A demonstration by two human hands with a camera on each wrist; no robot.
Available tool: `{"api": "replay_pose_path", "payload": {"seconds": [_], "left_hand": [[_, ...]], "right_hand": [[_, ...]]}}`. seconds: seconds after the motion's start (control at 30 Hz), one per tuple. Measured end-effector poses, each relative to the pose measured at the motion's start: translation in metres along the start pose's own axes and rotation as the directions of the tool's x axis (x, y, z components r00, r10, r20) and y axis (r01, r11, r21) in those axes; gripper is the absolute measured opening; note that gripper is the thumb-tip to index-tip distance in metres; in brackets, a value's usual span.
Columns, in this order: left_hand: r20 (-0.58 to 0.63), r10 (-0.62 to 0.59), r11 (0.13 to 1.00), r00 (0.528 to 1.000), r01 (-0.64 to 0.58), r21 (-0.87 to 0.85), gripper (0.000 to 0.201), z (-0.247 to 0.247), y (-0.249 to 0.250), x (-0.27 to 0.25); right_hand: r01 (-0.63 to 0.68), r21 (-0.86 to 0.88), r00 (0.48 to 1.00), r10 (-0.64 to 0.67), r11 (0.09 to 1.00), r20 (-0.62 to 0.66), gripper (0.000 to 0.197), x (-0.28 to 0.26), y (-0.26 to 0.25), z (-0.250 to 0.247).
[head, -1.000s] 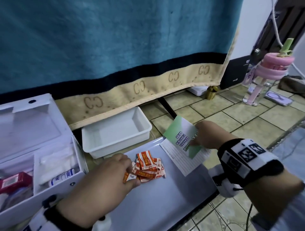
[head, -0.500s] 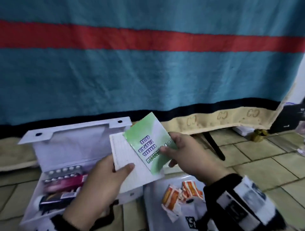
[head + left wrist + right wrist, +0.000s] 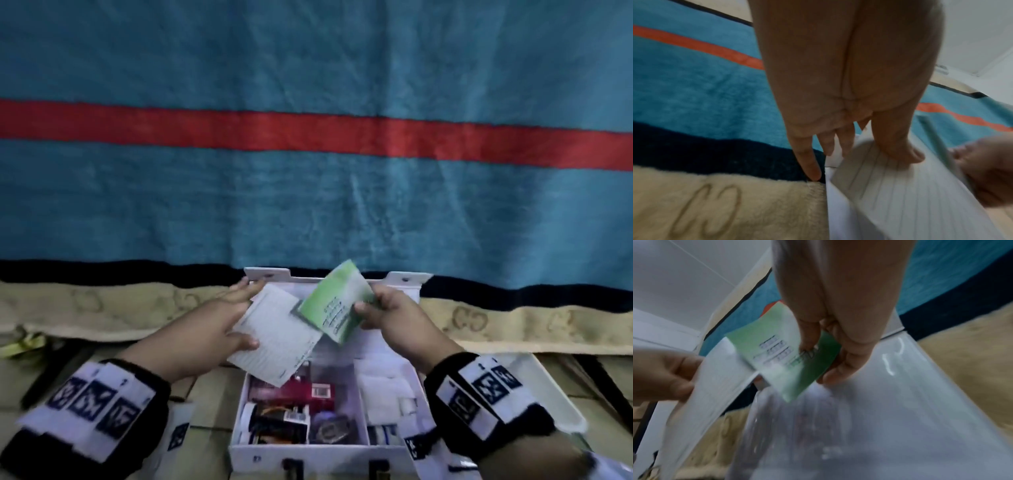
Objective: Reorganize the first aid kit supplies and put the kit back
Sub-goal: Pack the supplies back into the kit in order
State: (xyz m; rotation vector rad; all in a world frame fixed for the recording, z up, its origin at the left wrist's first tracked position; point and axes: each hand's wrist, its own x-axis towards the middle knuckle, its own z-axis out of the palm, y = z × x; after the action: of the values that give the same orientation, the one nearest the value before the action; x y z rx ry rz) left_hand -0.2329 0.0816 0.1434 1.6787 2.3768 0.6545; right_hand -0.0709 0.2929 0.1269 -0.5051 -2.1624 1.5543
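The white first aid kit [image 3: 322, 454] lies open on the floor, its lid [image 3: 404, 284] propped up behind. A red box [image 3: 291, 390], a dark bottle [image 3: 274, 423] and white gauze [image 3: 383, 387] sit inside. My left hand [image 3: 236, 315] pinches a white lined sheet [image 3: 277, 339] over the kit, thumb on top [image 3: 906, 155]. My right hand [image 3: 368, 308] pinches a green leaflet [image 3: 337, 301] beside it, the two papers overlapping at one corner. The right wrist view shows the leaflet [image 3: 777, 353] between thumb and fingers above the glossy lid [image 3: 900, 402].
A teal blanket [image 3: 308, 205] with a red stripe and beige hem hangs right behind the kit. A white tray [image 3: 548, 394] lies to the right of the kit. Tiled floor [image 3: 205, 394] shows to the left, with dark objects [image 3: 51, 370] near the left edge.
My left hand left the orange sachets and took hold of the white sheet. Both hands carried the papers left to above the open kit, and the leaflet has fanned apart from the sheet.
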Motion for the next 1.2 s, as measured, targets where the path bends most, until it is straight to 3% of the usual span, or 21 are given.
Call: {"api": "replay_pose_path", "payload": {"seconds": [0.1,0.27,0.37,0.53,0.73,0.8,0.9,0.93,1.0,1.07,1.13,1.2], "left_hand": [[-0.005,0.058,0.996,0.998,-0.058,0.062,0.026,0.006,-0.011,0.009],[0.033,-0.014,0.984,0.999,0.008,0.18,0.024,0.02,-0.011,0.016],[-0.012,-0.045,0.982,0.999,0.047,0.184,0.023,0.02,-0.009,0.016],[0.015,-0.071,0.974,0.997,0.066,0.218,0.019,0.019,0.0,0.011],[0.08,-0.148,0.961,0.986,0.124,0.247,0.015,0.03,0.0,0.001],[0.058,-0.142,0.968,0.988,0.126,0.218,0.014,0.032,0.0,-0.001],[0.043,-0.129,0.971,0.991,0.117,0.208,0.009,0.03,-0.001,-0.001],[0.043,-0.124,0.973,0.991,0.113,0.201,0.006,0.029,-0.001,-0.002],[0.044,-0.11,0.978,0.993,0.1,0.183,0.004,0.027,-0.001,-0.002],[0.036,-0.1,0.98,0.994,0.092,0.178,0.008,0.026,0.0,-0.003],[0.029,-0.1,0.98,0.995,0.094,0.173,0.007,0.026,0.003,-0.004],[0.022,-0.1,0.981,0.995,0.094,0.171,0.011,0.024,0.005,-0.005]], "right_hand": [[0.097,0.249,0.98,-0.049,0.964,-0.191,0.016,0.024,-0.013,0.01],[0.157,0.191,0.957,-0.101,0.969,-0.274,0.018,0.038,-0.018,0.042],[0.189,0.151,0.942,-0.135,0.97,-0.306,0.02,0.041,-0.017,0.053],[0.177,-0.049,0.924,-0.183,0.983,-0.335,0.022,0.041,-0.01,0.051],[0.239,0.307,0.941,-0.141,0.921,-0.308,0.025,0.042,-0.016,0.053],[0.244,0.164,0.948,-0.2,0.956,-0.246,0.028,0.041,-0.016,0.051],[0.207,-0.27,0.962,-0.246,0.94,-0.119,0.019,0.039,-0.013,0.043],[0.187,-0.456,0.964,-0.252,0.87,-0.084,0.014,0.039,-0.012,0.04],[0.124,-0.761,0.975,-0.221,0.637,-0.026,0.017,0.035,-0.017,0.038],[0.144,-0.86,0.976,-0.216,0.489,0.041,0.026,0.03,-0.026,0.042],[0.195,-0.882,0.97,-0.221,0.429,0.107,0.038,0.026,-0.032,0.044],[0.165,-0.915,0.977,-0.187,0.368,0.101,0.039,0.023,-0.037,0.04]]}}
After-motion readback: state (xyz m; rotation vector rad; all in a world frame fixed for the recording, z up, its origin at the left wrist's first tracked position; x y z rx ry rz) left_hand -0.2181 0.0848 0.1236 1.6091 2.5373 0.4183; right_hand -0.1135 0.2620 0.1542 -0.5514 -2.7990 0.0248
